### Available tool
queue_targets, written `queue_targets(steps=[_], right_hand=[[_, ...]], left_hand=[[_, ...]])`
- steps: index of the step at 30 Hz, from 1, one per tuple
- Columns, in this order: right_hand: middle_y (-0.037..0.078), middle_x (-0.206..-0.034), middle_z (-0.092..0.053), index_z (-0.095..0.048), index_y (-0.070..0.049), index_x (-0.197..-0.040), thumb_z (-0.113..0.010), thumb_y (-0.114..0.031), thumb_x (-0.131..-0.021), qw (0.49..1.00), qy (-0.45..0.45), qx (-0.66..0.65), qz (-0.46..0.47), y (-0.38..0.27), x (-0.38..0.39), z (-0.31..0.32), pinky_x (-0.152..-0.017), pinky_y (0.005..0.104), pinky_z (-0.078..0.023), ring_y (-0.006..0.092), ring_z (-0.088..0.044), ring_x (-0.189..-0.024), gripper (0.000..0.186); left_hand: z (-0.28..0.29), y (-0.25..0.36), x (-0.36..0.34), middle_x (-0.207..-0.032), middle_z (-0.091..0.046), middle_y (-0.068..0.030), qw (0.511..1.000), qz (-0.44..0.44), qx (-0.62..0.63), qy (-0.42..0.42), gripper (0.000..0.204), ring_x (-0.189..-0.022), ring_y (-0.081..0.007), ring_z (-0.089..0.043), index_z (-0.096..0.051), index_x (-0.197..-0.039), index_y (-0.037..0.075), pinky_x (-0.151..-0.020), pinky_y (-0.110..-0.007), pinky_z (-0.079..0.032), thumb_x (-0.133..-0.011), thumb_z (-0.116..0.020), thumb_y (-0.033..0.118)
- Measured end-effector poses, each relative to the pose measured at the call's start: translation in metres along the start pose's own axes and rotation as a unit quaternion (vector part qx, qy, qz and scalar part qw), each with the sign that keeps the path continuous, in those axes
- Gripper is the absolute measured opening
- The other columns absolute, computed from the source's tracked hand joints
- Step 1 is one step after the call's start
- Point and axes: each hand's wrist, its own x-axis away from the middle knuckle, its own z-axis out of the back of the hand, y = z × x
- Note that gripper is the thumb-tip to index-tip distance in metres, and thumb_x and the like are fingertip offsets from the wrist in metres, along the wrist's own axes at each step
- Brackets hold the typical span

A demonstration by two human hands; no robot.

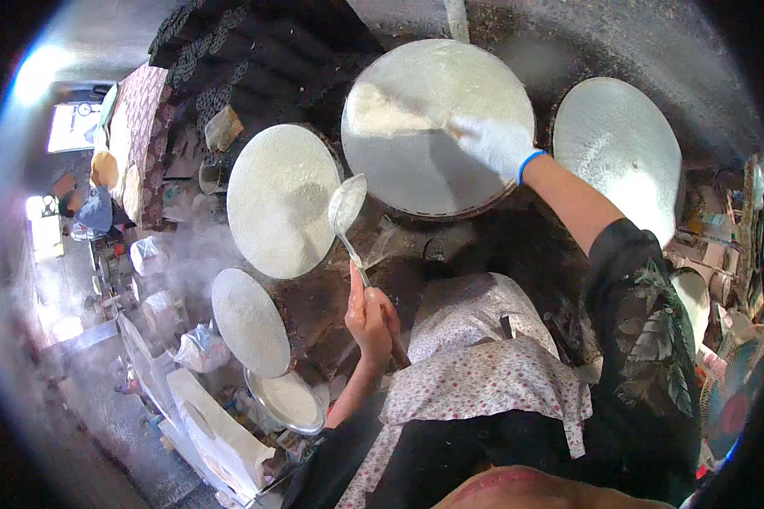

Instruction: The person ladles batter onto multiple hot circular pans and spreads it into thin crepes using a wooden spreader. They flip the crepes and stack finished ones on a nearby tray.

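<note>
My left hand (372,316) is closed around the handle of a metal ladle (347,205). Its bowl hangs over the right edge of a round griddle (282,202) covered with a pale, thin layer. A white glove with a blue cuff covers my right hand (494,146), which is low over a larger round griddle (450,182). Its fingers are closed at a brownish edge, too small to name. Pale batter (385,110) lies over the far part of that griddle, thickest at the left; the near part shows bare grey.
A third griddle (618,140) stands at the right, and a smaller one (250,322) at the left. Near my left forearm is a bowl of pale batter (287,400). Dark stacked blocks (263,51) rise behind. Steam drifts left; another person (96,208) is far off. A fan (734,394) stands right.
</note>
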Motion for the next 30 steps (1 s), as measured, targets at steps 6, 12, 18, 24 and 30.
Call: queue_targets(steps=[6,12,18,24,30], right_hand=[[0.015,-0.128,-0.073,-0.065,-0.032,-0.144,-0.062,-0.047,-0.1,0.986,-0.125,-0.097,-0.059,0.009,0.0,0.008,-0.102,0.0408,-0.053,0.0331,-0.07,-0.117,0.046],[0.02,-0.117,-0.075,-0.068,-0.023,-0.14,-0.054,-0.043,-0.102,0.997,-0.065,-0.031,0.01,-0.002,-0.044,0.012,-0.094,0.0471,-0.055,0.0409,-0.071,-0.105,0.045],[0.02,-0.112,-0.076,-0.067,-0.031,-0.142,-0.062,-0.042,-0.099,0.978,-0.194,0.079,0.002,0.017,-0.001,0.024,-0.088,0.0448,-0.058,0.0384,-0.074,-0.098,0.044],[0.016,-0.107,-0.077,-0.064,-0.035,-0.143,-0.057,-0.045,-0.102,0.998,0.016,0.031,0.045,0.029,0.003,0.01,-0.083,0.0476,-0.059,0.0379,-0.074,-0.093,0.043],[0.015,-0.107,-0.077,-0.061,-0.037,-0.146,-0.061,-0.041,-0.102,0.987,-0.148,0.062,0.012,0.032,0.044,-0.001,-0.082,0.0466,-0.059,0.0358,-0.074,-0.092,0.044]], left_hand=[[0.021,-0.002,-0.007,-0.06,-0.05,0.0034,0.997,0.027,-0.066,0.006,0.059,-0.045,-0.0049,-0.045,-0.028,-0.165,0.0,-0.041,-0.022,-0.037,-0.109,-0.044,0.008],[0.022,-0.034,-0.16,-0.062,-0.04,0.005,0.98,-0.108,-0.166,0.018,0.056,-0.049,-0.0032,-0.037,-0.037,-0.166,0.014,-0.046,-0.022,-0.036,-0.111,-0.044,0.007],[0.003,-0.046,-0.188,-0.064,-0.037,0.0052,0.99,-0.068,-0.124,-0.019,0.055,-0.052,-0.0042,-0.036,-0.044,-0.164,0.02,-0.049,-0.023,-0.036,-0.111,-0.045,0.007],[-0.004,-0.058,-0.155,-0.072,-0.055,-0.0079,0.977,-0.071,-0.203,-0.006,0.054,-0.063,-0.007,-0.038,-0.044,-0.162,0.014,-0.057,-0.026,-0.039,-0.108,-0.046,0.008],[0.009,-0.067,-0.088,-0.122,-0.064,-0.0294,0.96,-0.073,-0.267,-0.041,0.052,-0.071,-0.0087,-0.042,-0.043,-0.159,0.003,-0.062,-0.026,-0.043,-0.108,-0.045,0.009]])
